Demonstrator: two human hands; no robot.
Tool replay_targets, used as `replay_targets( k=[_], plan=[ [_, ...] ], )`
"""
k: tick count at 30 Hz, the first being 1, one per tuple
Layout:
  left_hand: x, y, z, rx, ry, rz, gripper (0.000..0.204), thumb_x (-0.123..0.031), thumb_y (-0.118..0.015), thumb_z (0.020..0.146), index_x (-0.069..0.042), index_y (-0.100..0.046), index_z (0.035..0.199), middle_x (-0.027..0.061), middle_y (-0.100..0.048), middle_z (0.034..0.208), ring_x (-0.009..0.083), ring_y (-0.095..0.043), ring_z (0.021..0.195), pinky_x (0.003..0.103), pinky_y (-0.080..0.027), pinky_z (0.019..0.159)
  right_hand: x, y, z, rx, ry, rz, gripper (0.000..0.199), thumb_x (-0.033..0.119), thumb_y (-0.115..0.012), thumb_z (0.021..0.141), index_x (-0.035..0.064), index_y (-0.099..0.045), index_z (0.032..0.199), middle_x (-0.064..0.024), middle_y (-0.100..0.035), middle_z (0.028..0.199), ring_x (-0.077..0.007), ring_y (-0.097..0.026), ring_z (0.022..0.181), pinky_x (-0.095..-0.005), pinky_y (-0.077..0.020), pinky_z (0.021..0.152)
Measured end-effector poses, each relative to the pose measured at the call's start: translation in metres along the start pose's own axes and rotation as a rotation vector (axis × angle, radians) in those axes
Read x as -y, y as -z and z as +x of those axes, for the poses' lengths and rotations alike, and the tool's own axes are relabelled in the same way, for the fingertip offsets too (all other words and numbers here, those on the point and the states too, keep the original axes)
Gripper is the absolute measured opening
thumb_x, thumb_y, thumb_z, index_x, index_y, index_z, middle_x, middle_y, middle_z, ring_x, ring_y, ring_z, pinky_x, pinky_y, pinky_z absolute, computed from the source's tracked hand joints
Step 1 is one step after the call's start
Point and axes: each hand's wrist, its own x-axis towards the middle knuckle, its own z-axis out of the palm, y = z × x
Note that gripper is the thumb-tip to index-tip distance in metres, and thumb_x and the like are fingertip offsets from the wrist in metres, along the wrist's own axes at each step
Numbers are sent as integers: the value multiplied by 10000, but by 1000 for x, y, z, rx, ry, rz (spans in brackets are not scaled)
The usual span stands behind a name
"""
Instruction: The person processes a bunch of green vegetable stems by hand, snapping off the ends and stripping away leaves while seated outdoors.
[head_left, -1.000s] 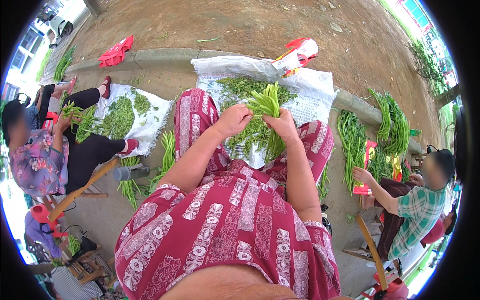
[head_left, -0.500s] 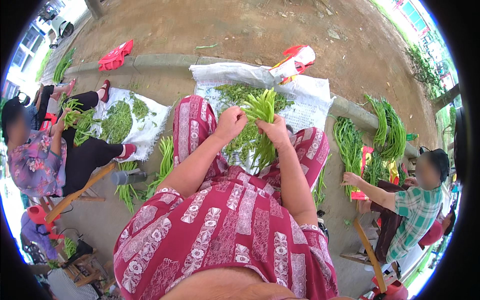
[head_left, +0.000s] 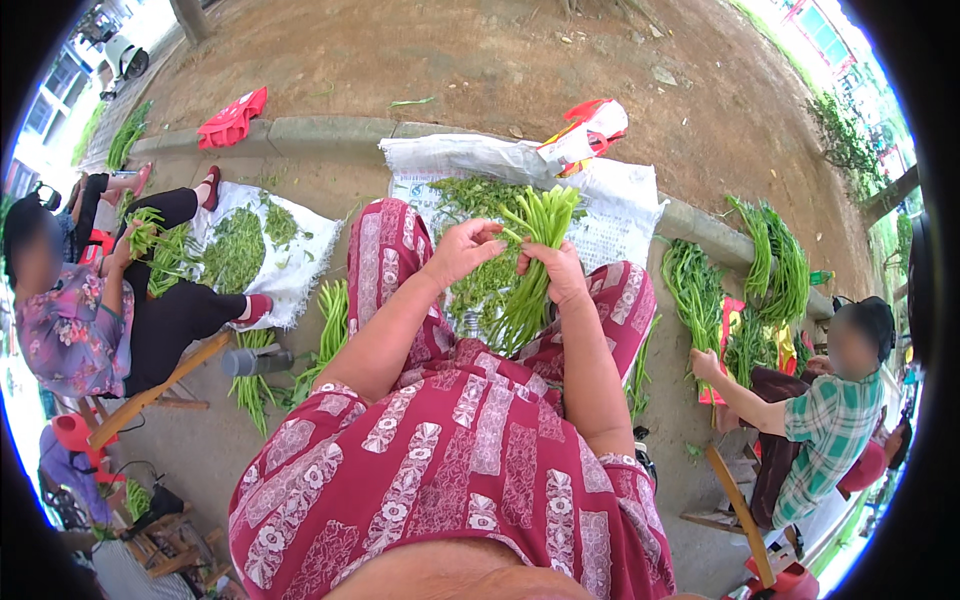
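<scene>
A bunch of long green leafy-vegetable stems [head_left: 540,217] stands upright over my lap, its leafy ends drooping between my knees. My right hand [head_left: 558,270] is wrapped around its middle. Just to the left, my left hand [head_left: 462,252] has its fingers apart and pointing at the stems, close beside them; nothing shows clearly in it. Beneath both hands, loose green leaves [head_left: 475,290] lie heaped on a white woven sack [head_left: 625,215] spread on the ground.
More stems lie on the ground left [head_left: 330,325] and right [head_left: 693,285] of my knees. A person [head_left: 75,320] sits at left beside a leaf-covered white sheet [head_left: 308,255]; another person [head_left: 825,430] sits at right. Beyond are a concrete kerb [head_left: 330,130] and a red bag [head_left: 232,118].
The bunch and my right hand have shifted slightly right. My left hand has gone from closed fingers to fingers loosened toward the stems. The right-hand person's arm has lowered slightly.
</scene>
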Motion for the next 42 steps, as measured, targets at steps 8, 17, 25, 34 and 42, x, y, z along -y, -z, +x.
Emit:
replay_targets(
  k=[8, 17, 25, 34, 42],
  plan=[
    [0, 1, -3, -63, 12, -111, 137, -134, -593, 863, -4, -637, 856, 0, -610, 728, 61, -552, 685, 209, -442, 638, -14, -6, 4, -24, -42, 1, 69, 39, -619, 750, 1, -616, 808, -76, -621, 718, -145, -572, 563, -277, -466, 516],
    [-5, 30, 6, -609, -317, 311, 51, -38, -607, 771, -17, -578, 734, 14, -560, 668, 87, -509, 588, 241, -427, 542, -21, 26, 24, -330, 222, -51, 77, 37, -632, 755, 11, -604, 823, -53, -601, 700, -132, -569, 565, -250, -463, 513],
    [-7, 9, -1, 21, 57, 94, 123, -130, -597, 832, -12, -616, 802, -8, -581, 682, 67, -521, 594, 214, -419, 554, -23, 2, 12, -56, 22, -116, 106, 73, -675, 750, 26, -616, 824, -18, -605, 704, -110, -555, 563, -241, -441, 510],
    [-10, 12, -1, -16, 117, -267, 120, -121, -574, 865, -21, -611, 811, -2, -583, 660, 63, -540, 587, 217, -457, 568, -21, -4, 8, 117, -35, -109, 155, 50, -661, 750, 10, -634, 897, -78, -655, 790, -129, -591, 644, -257, -461, 559],
    [-8, 21, -1, 19, 31, -39, 86, -89, -617, 813, -4, -620, 799, -3, -564, 691, 62, -510, 614, 226, -429, 567, -11, 0, 4, 108, -70, -206, 139, 36, -675, 729, 9, -646, 862, -69, -653, 751, -124, -564, 608, -253, -437, 577]
  ],
)
